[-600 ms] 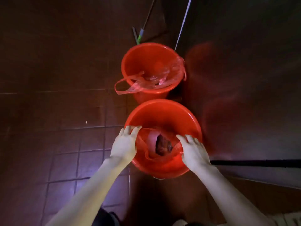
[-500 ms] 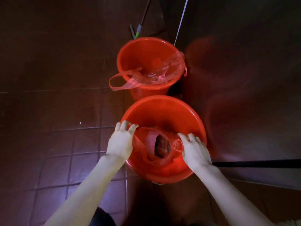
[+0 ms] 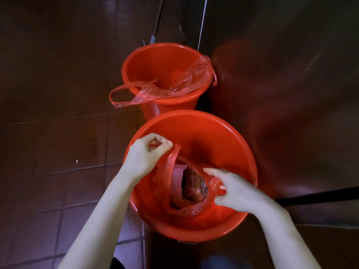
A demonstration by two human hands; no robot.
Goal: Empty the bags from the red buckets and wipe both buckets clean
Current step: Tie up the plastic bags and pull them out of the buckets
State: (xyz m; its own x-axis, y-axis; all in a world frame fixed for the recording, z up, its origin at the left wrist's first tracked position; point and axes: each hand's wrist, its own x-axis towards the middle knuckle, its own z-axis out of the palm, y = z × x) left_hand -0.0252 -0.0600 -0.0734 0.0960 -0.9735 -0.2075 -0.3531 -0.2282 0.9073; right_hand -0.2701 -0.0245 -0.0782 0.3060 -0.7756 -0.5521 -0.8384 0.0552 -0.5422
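Half a second ago both hands lay with straight fingers on the bag's mouth at the rim; now the left hand [image 3: 143,158] has curled and pulled one handle of the near bag [image 3: 167,171] up over the left side of the near bucket [image 3: 194,115], and the right hand [image 3: 235,191] has moved inward onto the bag's other side; the camera has come closer, so both buckets look larger; the left fingers [image 3: 155,140] are closed tight, pinching the stretched red handle against the thumb; the right fingers [image 3: 211,172] are half curled, with the bag's right edge caught between them and the thumb, though blur softens that grip; the bag sits inside the near bucket, mouth held open, with a dark packet [image 3: 194,185] and something pale pink in it that cannot be identified; the far bucket [image 3: 165,61] stands just behind on the tiled floor [image 3: 58,133], its far bag [image 3: 155,92] slumped over the front rim, one loop hanging outside; its base is hidden by the near bucket; two pole handles [image 3: 157,20] run off the top edge
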